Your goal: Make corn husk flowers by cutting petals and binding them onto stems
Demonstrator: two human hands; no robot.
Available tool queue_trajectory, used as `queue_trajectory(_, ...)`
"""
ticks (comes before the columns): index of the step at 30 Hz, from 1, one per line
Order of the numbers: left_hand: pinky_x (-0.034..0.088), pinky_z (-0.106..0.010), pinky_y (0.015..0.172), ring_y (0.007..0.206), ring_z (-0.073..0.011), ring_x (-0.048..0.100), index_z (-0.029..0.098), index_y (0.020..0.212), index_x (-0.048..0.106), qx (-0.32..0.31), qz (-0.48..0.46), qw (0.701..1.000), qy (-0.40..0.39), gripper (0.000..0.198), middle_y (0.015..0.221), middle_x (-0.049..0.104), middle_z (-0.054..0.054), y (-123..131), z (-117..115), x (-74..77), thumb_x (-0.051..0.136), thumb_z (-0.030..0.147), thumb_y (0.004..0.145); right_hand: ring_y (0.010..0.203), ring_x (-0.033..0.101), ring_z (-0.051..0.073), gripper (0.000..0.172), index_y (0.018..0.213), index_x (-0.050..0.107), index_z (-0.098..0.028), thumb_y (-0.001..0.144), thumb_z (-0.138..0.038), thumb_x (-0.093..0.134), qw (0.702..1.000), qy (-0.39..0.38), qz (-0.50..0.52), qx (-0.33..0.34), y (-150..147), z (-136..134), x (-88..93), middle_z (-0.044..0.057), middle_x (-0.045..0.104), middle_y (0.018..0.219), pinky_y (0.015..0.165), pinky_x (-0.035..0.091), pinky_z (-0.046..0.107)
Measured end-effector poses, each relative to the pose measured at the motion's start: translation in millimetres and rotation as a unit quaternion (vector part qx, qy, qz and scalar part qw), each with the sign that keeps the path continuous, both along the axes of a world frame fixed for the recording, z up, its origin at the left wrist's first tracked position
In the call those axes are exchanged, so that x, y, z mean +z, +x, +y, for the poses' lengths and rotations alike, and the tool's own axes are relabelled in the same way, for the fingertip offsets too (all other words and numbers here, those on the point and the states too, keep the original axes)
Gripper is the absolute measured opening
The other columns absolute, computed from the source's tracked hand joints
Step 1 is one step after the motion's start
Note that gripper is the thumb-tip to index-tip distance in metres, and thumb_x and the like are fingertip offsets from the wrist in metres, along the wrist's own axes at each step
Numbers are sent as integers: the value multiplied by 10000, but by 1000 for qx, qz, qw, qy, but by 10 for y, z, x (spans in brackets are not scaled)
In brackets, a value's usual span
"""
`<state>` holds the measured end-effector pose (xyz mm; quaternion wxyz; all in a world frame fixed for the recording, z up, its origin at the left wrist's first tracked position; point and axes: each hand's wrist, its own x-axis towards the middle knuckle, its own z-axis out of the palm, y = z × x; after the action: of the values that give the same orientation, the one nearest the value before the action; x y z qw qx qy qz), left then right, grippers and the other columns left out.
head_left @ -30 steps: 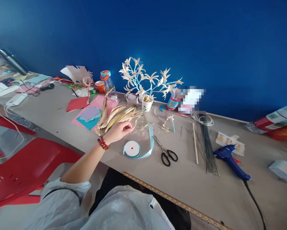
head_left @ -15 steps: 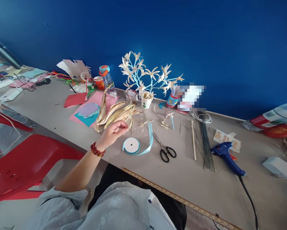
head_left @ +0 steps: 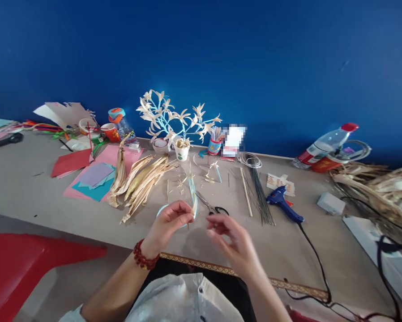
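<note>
My left hand point(head_left: 174, 220) is closed in a pinch on a thin, pale strip of dried corn husk point(head_left: 194, 206), which points up from the fingertips. To its right, my right hand point(head_left: 233, 243) hovers over the table edge with fingers bent and apart, nothing visible in it. Scissors point(head_left: 220, 210) with black handles lie just beyond, partly covered by the right hand. A light blue ribbon roll point(head_left: 161, 209) is mostly hidden behind the left hand, its loose end running toward the back. Dried corn husks point(head_left: 150, 183) are piled to the left.
A white cup point(head_left: 181, 153) holds a branching stem of husk flowers point(head_left: 174, 118). One loose husk flower point(head_left: 215, 166) lies nearer. Rightward are a wooden stick point(head_left: 246, 192), dark wires point(head_left: 262, 197), a blue glue gun point(head_left: 283, 203) with its cord, and a bottle point(head_left: 323, 145). Coloured paper point(head_left: 96, 176) lies left.
My right hand has come into view on the right. The left hand, keeping the husk strip, now covers most of the ribbon roll. The view has swung to the right.
</note>
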<state>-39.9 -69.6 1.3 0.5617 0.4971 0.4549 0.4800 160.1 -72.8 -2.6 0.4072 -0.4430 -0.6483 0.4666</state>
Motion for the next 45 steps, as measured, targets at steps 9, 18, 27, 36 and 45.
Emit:
queue_trajectory(9,452,-351,784,826,-216,566,222,860,607,94,391,852,334,133,824,651,-55,189,-32,-42,543,107,881,523,500,110,399,662,616,-174,910,-486,587,988,-59,140,-27,-358,182,-110,15,582,685,485,447,221)
queue_trajectory(18,475,-355,844,887,-211,603,231,850,598,92,241,933,251,65,891,646,-54,126,-85,-78,565,220,904,475,490,100,313,787,697,-179,877,-472,633,976,-85,192,-60,-355,220,-138,16,645,683,470,457,227)
queue_trajectory(27,426,-236,674,678,-116,517,170,791,569,-38,-85,994,-60,239,699,558,16,197,19,-98,651,382,865,614,579,145,269,820,719,-198,952,-373,562,995,24,84,-39,-310,166,-164,54,643,772,524,465,235)
queue_trajectory(36,409,-236,606,593,-111,500,172,778,537,-104,-23,993,-47,306,618,559,22,187,195,-9,691,434,818,498,467,101,290,672,663,-165,843,-399,677,993,-12,105,-59,-86,538,150,-4,533,630,456,395,217)
queue_trajectory(45,387,-240,625,657,-135,535,184,758,590,-128,301,943,63,124,689,604,11,55,415,-21,612,277,837,489,482,99,322,657,661,-148,795,-439,672,997,-23,57,-48,33,901,9,6,553,622,438,414,200)
